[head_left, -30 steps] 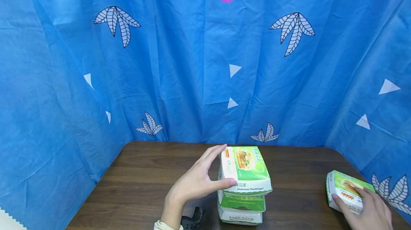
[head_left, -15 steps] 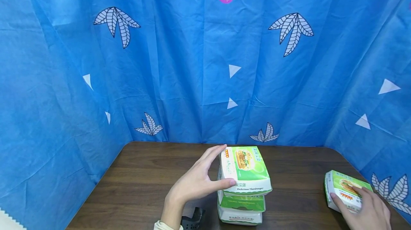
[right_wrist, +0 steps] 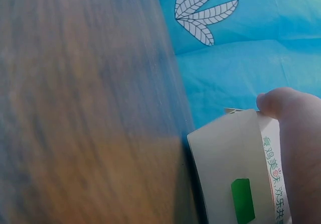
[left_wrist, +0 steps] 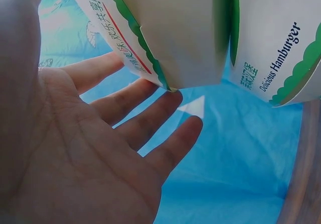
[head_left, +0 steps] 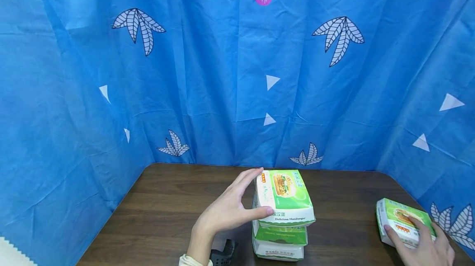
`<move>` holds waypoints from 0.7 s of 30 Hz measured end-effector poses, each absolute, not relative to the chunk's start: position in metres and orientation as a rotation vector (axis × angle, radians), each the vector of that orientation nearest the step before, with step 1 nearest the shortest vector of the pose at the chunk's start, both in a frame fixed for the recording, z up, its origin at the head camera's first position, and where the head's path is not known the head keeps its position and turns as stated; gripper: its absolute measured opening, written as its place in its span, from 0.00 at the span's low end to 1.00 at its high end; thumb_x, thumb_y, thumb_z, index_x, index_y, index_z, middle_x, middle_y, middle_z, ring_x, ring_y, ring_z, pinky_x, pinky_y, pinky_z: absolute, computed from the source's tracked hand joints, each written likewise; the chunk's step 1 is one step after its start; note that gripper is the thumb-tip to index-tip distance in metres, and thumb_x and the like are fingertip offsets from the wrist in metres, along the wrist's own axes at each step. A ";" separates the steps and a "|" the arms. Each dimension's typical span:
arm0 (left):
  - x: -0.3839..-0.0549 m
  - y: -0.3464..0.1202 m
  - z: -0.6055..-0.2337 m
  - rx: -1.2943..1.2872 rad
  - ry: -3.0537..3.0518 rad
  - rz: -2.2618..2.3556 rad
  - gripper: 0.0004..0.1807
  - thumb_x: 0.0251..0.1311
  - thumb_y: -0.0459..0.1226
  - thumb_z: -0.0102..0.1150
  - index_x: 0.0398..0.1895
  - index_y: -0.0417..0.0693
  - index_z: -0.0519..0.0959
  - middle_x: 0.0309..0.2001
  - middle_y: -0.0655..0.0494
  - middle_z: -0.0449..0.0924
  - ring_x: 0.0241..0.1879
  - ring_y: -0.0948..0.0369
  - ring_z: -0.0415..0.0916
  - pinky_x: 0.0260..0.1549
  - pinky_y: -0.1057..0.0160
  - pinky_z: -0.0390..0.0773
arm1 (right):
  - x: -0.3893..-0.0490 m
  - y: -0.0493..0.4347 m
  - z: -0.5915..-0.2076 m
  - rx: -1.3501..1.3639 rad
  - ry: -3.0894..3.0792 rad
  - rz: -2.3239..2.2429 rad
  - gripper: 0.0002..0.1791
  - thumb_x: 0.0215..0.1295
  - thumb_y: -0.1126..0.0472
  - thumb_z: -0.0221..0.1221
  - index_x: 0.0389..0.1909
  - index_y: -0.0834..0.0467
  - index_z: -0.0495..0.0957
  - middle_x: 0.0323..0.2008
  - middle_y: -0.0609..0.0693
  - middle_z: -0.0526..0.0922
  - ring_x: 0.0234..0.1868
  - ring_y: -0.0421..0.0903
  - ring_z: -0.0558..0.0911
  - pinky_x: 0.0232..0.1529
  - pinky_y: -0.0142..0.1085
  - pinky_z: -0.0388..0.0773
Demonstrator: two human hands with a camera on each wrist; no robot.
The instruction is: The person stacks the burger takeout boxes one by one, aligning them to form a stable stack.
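A green-and-white hamburger box (head_left: pixel 285 204) tops a stack near the table's front middle, with green and white packaging (head_left: pixel 280 237) under it. My left hand (head_left: pixel 224 212) is at the stack's left side, its thumb on the top box's near left corner and its fingertips at the far left edge. In the left wrist view those fingers (left_wrist: pixel 165 118) are spread and fairly straight against a box's lower edge. At the far right, my right hand (head_left: pixel 426 245) grips another hamburger box (head_left: pixel 393 216), fingers over its top and thumb at its near left side. Its far side is partly hidden.
A brown wooden table (head_left: pixel 167 200) lies below, bordered by a blue patterned curtain (head_left: pixel 208 72) at the back and sides. The right-hand box is close to the table's right edge. A black object (head_left: pixel 222 253) shows beside the left wrist.
The left hand and the stack stay as they were. The right hand's fingers have spread slightly apart on its box. The view has shifted a little.
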State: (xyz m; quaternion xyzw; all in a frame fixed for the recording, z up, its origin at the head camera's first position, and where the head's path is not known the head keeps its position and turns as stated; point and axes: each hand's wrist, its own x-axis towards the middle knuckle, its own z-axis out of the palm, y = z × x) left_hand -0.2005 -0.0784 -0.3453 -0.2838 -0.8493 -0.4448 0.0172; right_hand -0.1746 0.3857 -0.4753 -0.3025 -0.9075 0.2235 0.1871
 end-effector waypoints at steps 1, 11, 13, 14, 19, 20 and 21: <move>-0.201 -0.078 -0.345 -0.882 -2.640 -1.379 0.47 0.48 0.67 0.62 0.71 0.79 0.52 0.70 0.72 0.55 0.68 0.62 0.57 0.61 0.45 0.68 | -0.174 0.386 -0.476 -0.850 -2.554 0.632 0.52 0.55 0.31 0.56 0.68 0.65 0.55 0.69 0.77 0.38 0.66 0.73 0.45 0.65 0.65 0.41; -0.200 -0.078 -0.345 -0.877 -2.640 -1.367 0.47 0.47 0.67 0.62 0.71 0.78 0.53 0.70 0.73 0.56 0.67 0.64 0.57 0.61 0.45 0.68 | -0.177 0.389 -0.480 -0.897 -2.572 0.700 0.59 0.51 0.28 0.58 0.71 0.63 0.49 0.69 0.77 0.33 0.67 0.75 0.40 0.64 0.66 0.41; -0.200 -0.078 -0.345 -0.881 -2.631 -1.348 0.47 0.47 0.67 0.62 0.71 0.77 0.53 0.70 0.73 0.56 0.67 0.64 0.57 0.61 0.46 0.68 | -0.177 0.389 -0.480 -0.899 -2.564 0.699 0.58 0.51 0.28 0.58 0.71 0.63 0.49 0.69 0.77 0.34 0.67 0.74 0.41 0.64 0.65 0.41; -0.200 -0.078 -0.345 -0.886 -2.625 -1.344 0.47 0.47 0.67 0.62 0.71 0.76 0.53 0.70 0.73 0.56 0.67 0.65 0.57 0.62 0.46 0.68 | -0.177 0.389 -0.479 -0.896 -2.561 0.700 0.58 0.51 0.29 0.58 0.70 0.64 0.50 0.69 0.77 0.35 0.68 0.74 0.41 0.64 0.65 0.40; -0.201 -0.078 -0.345 -0.901 -2.605 -1.319 0.48 0.47 0.67 0.62 0.72 0.75 0.53 0.69 0.74 0.56 0.68 0.66 0.57 0.63 0.47 0.67 | -0.177 0.388 -0.475 -0.928 -2.555 0.708 0.57 0.53 0.30 0.58 0.70 0.66 0.50 0.69 0.77 0.37 0.69 0.72 0.43 0.67 0.63 0.40; -0.201 -0.078 -0.345 -0.902 -2.606 -1.319 0.48 0.48 0.68 0.62 0.72 0.75 0.53 0.69 0.74 0.56 0.68 0.66 0.57 0.63 0.47 0.67 | -0.176 0.388 -0.474 -0.937 -2.559 0.707 0.57 0.53 0.31 0.58 0.70 0.66 0.49 0.69 0.77 0.37 0.68 0.72 0.43 0.68 0.63 0.41; -0.202 -0.078 -0.345 -0.899 -2.610 -1.323 0.47 0.47 0.68 0.62 0.71 0.76 0.53 0.69 0.74 0.56 0.68 0.66 0.57 0.63 0.47 0.67 | -0.176 0.388 -0.473 -0.947 -2.563 0.705 0.57 0.53 0.31 0.59 0.70 0.67 0.49 0.69 0.77 0.38 0.68 0.72 0.44 0.68 0.62 0.41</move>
